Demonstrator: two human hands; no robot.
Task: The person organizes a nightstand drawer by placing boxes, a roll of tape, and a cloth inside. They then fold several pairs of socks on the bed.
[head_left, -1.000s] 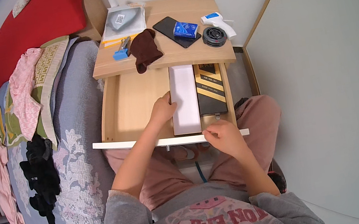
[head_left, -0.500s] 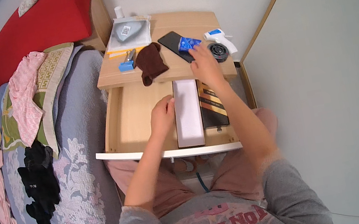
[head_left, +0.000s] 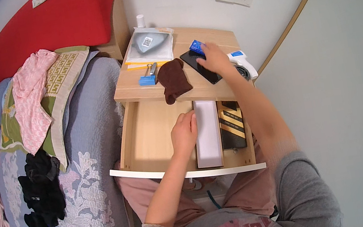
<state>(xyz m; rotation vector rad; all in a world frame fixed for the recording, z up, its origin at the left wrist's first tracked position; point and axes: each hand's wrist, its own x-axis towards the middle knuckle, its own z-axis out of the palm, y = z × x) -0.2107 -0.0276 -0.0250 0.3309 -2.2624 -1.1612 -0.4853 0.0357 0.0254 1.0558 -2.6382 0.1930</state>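
Note:
My right hand [head_left: 216, 61] is over the nightstand top, its fingers closed on a small blue packet [head_left: 196, 47] by the far end of a black smartphone [head_left: 205, 71]. The smartphone lies flat beneath the hand. In the open drawer, my left hand [head_left: 184, 135] holds the left edge of a long narrow box [head_left: 207, 133] with a white inside, its fingers at the rim. To the box's right lies a black-and-gold flat box [head_left: 231, 126], partly hidden by my right forearm. A brown cloth [head_left: 174, 80] sits left of the phone, its lower end over the top's front edge.
A blue binder clip [head_left: 148, 79], a grey pouch in clear plastic [head_left: 150, 43] and a white bottle [head_left: 140, 21] occupy the left of the nightstand. At its right are a white gun-shaped device [head_left: 241, 61] and a black round item [head_left: 243, 72]. The bed [head_left: 91, 178] holds clothes.
The blue packet has shifted with my right hand toward the phone's far-left end. My left hand stays at the long box. The whole view has shifted with my head.

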